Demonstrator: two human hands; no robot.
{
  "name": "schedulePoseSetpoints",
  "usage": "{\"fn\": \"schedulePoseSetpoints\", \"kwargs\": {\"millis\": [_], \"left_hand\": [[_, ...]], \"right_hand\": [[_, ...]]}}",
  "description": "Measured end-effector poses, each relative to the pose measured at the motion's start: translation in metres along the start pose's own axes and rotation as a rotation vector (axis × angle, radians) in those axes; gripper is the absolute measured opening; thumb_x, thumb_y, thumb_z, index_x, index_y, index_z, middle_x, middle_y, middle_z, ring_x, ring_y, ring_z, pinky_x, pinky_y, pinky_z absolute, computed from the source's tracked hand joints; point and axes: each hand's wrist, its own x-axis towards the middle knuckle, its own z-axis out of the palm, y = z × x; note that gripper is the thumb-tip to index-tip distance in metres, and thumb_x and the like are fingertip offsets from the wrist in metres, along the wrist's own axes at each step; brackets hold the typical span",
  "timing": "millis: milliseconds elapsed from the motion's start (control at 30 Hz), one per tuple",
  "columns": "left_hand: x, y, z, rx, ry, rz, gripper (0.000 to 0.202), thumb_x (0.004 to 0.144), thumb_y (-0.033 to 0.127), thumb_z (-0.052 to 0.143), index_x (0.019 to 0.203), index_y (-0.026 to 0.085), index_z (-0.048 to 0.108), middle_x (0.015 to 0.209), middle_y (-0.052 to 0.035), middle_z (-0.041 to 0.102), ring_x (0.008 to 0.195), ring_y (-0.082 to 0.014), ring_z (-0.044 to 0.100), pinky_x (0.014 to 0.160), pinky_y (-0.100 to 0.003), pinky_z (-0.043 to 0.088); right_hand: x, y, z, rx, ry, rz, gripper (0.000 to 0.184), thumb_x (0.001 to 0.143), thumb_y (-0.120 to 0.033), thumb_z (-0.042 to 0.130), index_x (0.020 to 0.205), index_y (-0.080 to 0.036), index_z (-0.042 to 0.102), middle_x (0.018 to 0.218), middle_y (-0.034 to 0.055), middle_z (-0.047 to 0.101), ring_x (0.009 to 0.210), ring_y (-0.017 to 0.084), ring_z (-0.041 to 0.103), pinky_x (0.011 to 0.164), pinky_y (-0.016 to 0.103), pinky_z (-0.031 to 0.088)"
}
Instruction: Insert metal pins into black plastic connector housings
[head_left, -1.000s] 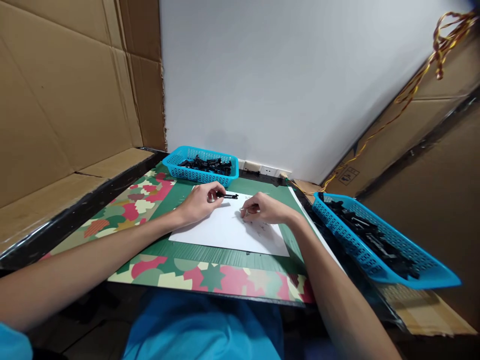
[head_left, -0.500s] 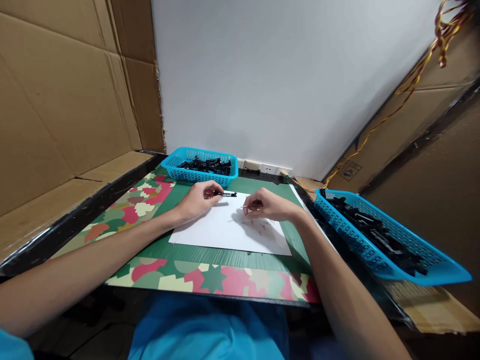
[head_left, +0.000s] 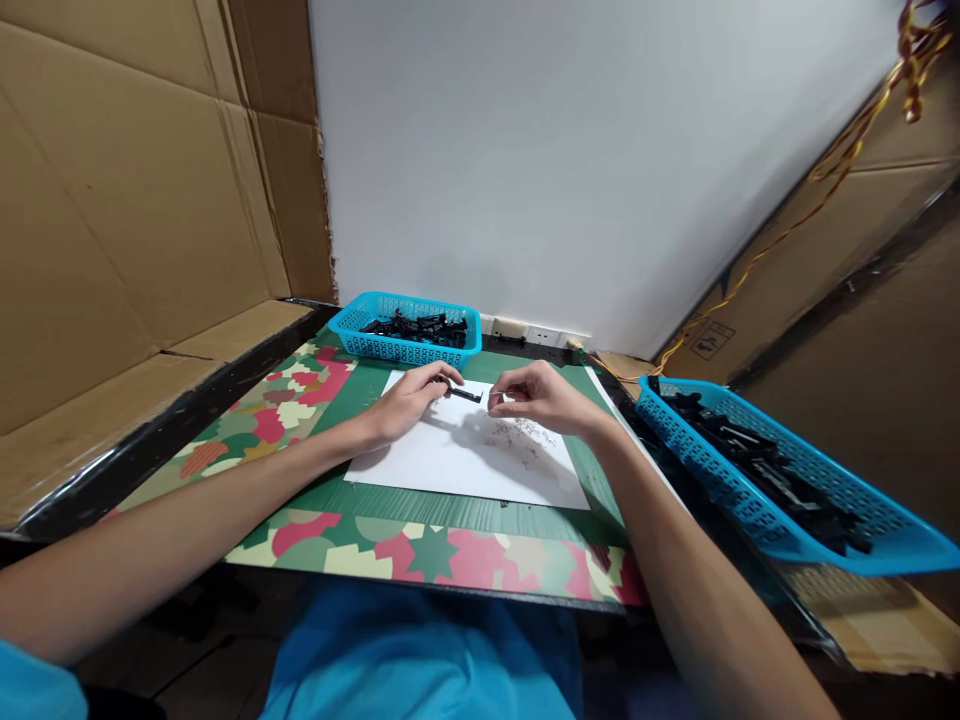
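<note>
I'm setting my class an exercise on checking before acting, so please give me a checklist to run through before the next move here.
1. Left hand holding a black part: ok.
2. Right hand holding a small piece: cannot tell, too small to make out.
3. Small pieces gathered together: not ok, scattered loose on the white sheet.
4. Far blue basket upright, parts inside: ok.
5. Right-side blue basket stocked with parts: ok.

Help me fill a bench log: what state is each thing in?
Bare left hand: closed on slim black plastic part.
Slim black plastic part: held, one end exposed.
Bare right hand: fingers curled; contents unclear.
White rectangular paper sheet: lying flat.
Tiny brownish pieces: scattered on the sheet.
Far blue perforated plastic basket: holding black pieces.
Right blue perforated plastic basket: likewise.
</note>
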Motion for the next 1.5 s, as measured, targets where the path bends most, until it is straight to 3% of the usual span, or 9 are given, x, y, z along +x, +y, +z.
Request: {"fn": "schedulePoseSetpoints", "kwargs": {"millis": [133,267,533,800,967,1300,1500], "left_hand": [[-0.005,0.005,0.007,-0.064,-0.089,-0.021,0.03,0.106,0.042,0.042,0.104,0.022,0.065,0.081,-0.0025,0.056,0.069,-0.0168,0.047,0.062,-0.032,0.04],[-0.008,0.011,0.011,-0.133,-0.133,-0.058,0.023,0.103,0.041,0.044,0.099,0.024,0.059,0.076,-0.0004,0.049,0.066,-0.0166,0.043,0.059,-0.031,0.038],[-0.007,0.017,0.007,-0.114,-0.107,-0.023,0.014,0.092,0.031,0.045,0.095,0.023,0.055,0.086,-0.0023,0.054,0.068,-0.017,0.041,0.062,-0.033,0.036],[-0.015,0.033,0.009,0.042,-0.164,0.042,0.025,0.102,0.044,0.053,0.098,0.021,0.064,0.091,-0.0028,0.061,0.078,-0.0179,0.052,0.072,-0.033,0.041],[-0.014,0.031,0.012,0.062,-0.194,0.067,0.023,0.101,0.04,0.056,0.104,0.021,0.068,0.098,-0.0053,0.066,0.089,-0.0213,0.059,0.081,-0.035,0.046],[-0.014,0.035,0.012,-0.008,-0.185,0.091,0.025,0.104,0.039,0.053,0.103,0.021,0.07,0.101,-0.0072,0.069,0.095,-0.0227,0.061,0.088,-0.038,0.048],[-0.014,0.033,0.014,0.04,-0.207,0.099,0.024,0.102,0.04,0.056,0.106,0.021,0.07,0.098,-0.0058,0.067,0.09,-0.0218,0.059,0.081,-0.035,0.046]], "right_hand": [[0.002,-0.002,0.006,0.123,0.057,-0.012,0.025,0.089,-0.042,0.078,0.089,-0.017,0.078,0.083,0.0054,0.072,0.075,0.016,0.058,0.067,0.033,0.044],[0.004,-0.004,0.009,0.127,0.101,-0.016,0.025,0.088,-0.043,0.081,0.09,-0.018,0.079,0.084,0.0058,0.073,0.075,0.017,0.059,0.068,0.034,0.045],[0.004,-0.008,0.012,0.109,0.074,0.003,0.027,0.088,-0.044,0.081,0.091,-0.017,0.082,0.083,0.0073,0.073,0.076,0.018,0.061,0.065,0.033,0.046],[0.005,-0.009,0.014,0.133,0.109,-0.042,0.031,0.086,-0.05,0.083,0.091,-0.02,0.085,0.08,0.0075,0.072,0.075,0.02,0.061,0.062,0.034,0.046],[0.006,-0.007,0.013,0.13,0.126,-0.044,0.035,0.083,-0.055,0.086,0.093,-0.022,0.087,0.079,0.0076,0.071,0.075,0.022,0.06,0.06,0.036,0.044],[0.005,-0.01,0.016,0.246,0.116,-0.097,0.025,0.082,-0.046,0.089,0.086,-0.022,0.086,0.09,0.0081,0.076,0.082,0.021,0.067,0.073,0.036,0.053],[0.007,-0.008,0.017,0.225,0.128,-0.087,0.025,0.081,-0.044,0.09,0.086,-0.02,0.085,0.089,0.0075,0.076,0.08,0.019,0.066,0.072,0.035,0.051]]}}
